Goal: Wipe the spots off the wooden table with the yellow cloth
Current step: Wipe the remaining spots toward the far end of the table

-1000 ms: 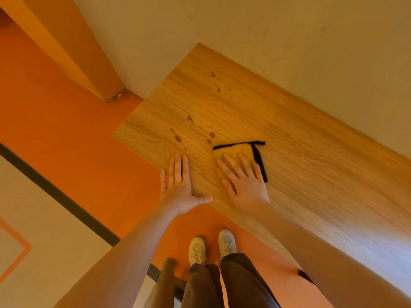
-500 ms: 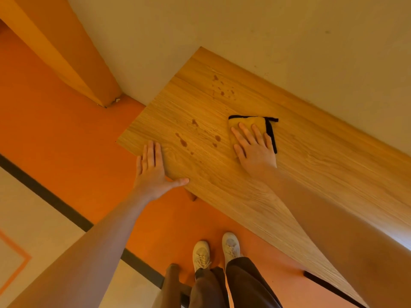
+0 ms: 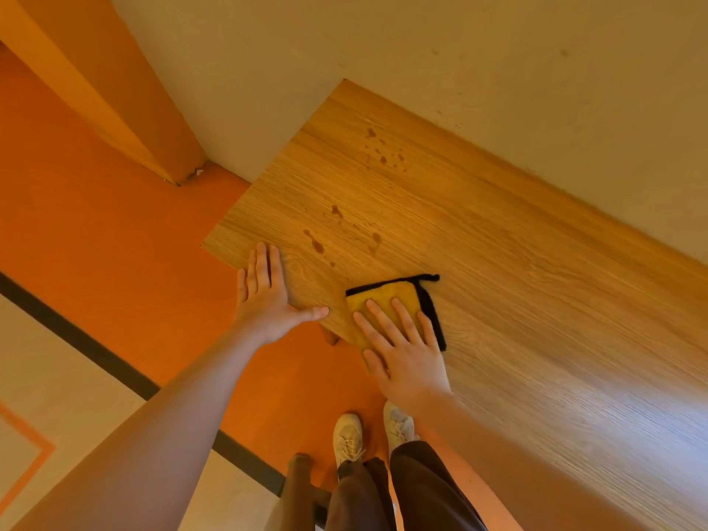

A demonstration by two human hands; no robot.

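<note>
The yellow cloth (image 3: 387,304), folded and edged in black, lies flat on the wooden table (image 3: 536,300) right at its near edge, and its near-left corner seems to reach that edge. The right hand (image 3: 402,346) presses down on it with straight, spread fingers, so it pins the cloth rather than grasping it. The left hand (image 3: 268,297) rests flat and relaxed on the near-left corner of the table, holding nothing, its thumb stretched toward the cloth but apart from it.

None of the marks lie under the cloth. One group of spots (image 3: 337,235) sits just beyond it, toward the far left, between the two hands and the wall (image 3: 421,40). A second spray of smaller spots (image 3: 383,151) lies well farther off, near the wall.

Several things could go wrong from here. With the cloth so close to the edge, a stroke drawn toward the person could slide it off onto the orange floor (image 3: 115,185). Flat fingers give only friction, so a quick push may let the hand skid over the cloth or bunch its folds, leaving streaks. The spots look wet or sticky, and a light pass could smear them along the grain instead of lifting them. The far group calls for a long reach, where pressure is likely to weaken.
</note>
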